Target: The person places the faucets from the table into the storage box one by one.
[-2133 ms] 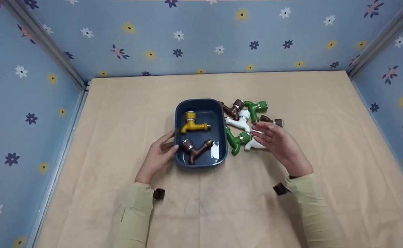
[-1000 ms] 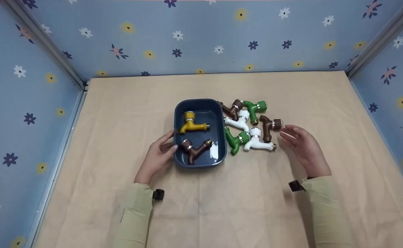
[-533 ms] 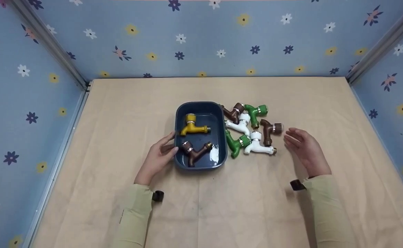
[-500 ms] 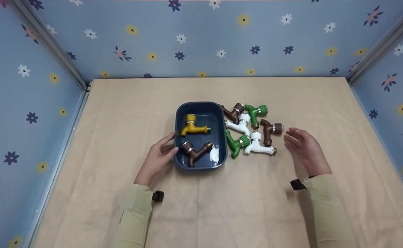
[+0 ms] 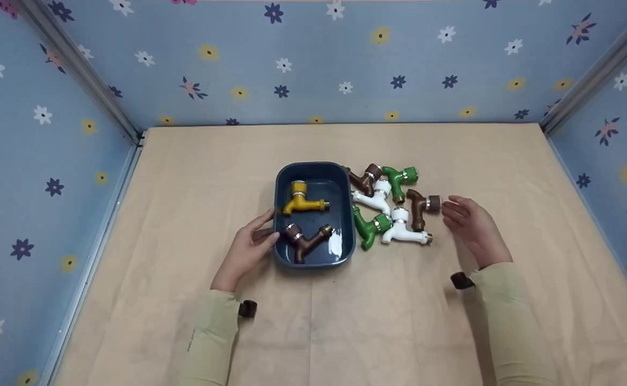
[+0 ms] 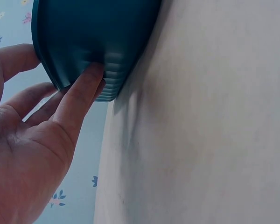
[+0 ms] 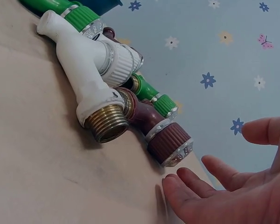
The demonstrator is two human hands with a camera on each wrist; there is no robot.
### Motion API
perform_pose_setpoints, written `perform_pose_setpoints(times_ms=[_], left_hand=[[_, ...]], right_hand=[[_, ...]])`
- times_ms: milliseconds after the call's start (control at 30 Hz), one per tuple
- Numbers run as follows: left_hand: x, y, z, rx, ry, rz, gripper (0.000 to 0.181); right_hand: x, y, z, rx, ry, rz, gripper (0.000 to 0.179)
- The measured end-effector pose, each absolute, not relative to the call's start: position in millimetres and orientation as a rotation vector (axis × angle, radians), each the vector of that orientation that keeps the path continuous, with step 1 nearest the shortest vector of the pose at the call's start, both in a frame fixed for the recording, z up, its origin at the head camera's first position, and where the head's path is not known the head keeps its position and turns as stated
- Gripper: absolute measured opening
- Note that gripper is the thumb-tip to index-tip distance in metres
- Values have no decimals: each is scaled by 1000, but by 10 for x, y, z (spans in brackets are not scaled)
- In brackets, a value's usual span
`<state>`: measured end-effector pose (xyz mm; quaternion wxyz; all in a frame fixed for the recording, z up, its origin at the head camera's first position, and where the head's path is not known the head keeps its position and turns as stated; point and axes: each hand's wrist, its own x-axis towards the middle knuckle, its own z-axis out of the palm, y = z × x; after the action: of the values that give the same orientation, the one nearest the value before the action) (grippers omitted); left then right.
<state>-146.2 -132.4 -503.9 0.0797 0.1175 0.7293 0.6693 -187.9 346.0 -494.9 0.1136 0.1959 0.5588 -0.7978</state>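
Nearest, pale green sleeves [image 5: 211,335] run over the bench [image 5: 388,305] to two bare hands. The left hand [image 5: 242,253] has its fingers spread against the outer left wall of a dark blue plastic tray [image 5: 340,195], touching it without wrapping round it, probably to keep it from sliding. The right hand [image 5: 475,229] is loosely spread and holds nothing; its fingertips are just beside the handle of the right-hand brown tap [image 5: 417,210], and the right wrist view suggests a slight gap.

Inside the tray, the inner brown tap [image 5: 303,246] lies slantwise at the near end and the yellow tap [image 5: 301,204] beyond it, well apart, so each sits flat on the floor.

Beside the tray's right wall the rest are bunched loosely, likely to stay within reach: the near white tap [image 5: 403,234] and near green tap [image 5: 366,228] in front, then the right-hand brown tap, the middle white tap [image 5: 380,201], the far brown tap [image 5: 365,181] and the far green tap [image 5: 396,178].

All look like glossy bib taps with ribbed knobs in matching colours and silvery collars; the near white tap shows a coarse brass thread. Behind stands a blue flowered wall [image 5: 313,72].
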Motion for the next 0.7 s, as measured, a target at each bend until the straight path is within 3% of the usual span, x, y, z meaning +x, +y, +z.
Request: perform_pose_setpoints(times_ms=[700], left_hand=[[-1465,-1337,-5020,324,2189,1979,58]], right_hand=[[-2041,3414,-4943,553,1695,-2256,52]])
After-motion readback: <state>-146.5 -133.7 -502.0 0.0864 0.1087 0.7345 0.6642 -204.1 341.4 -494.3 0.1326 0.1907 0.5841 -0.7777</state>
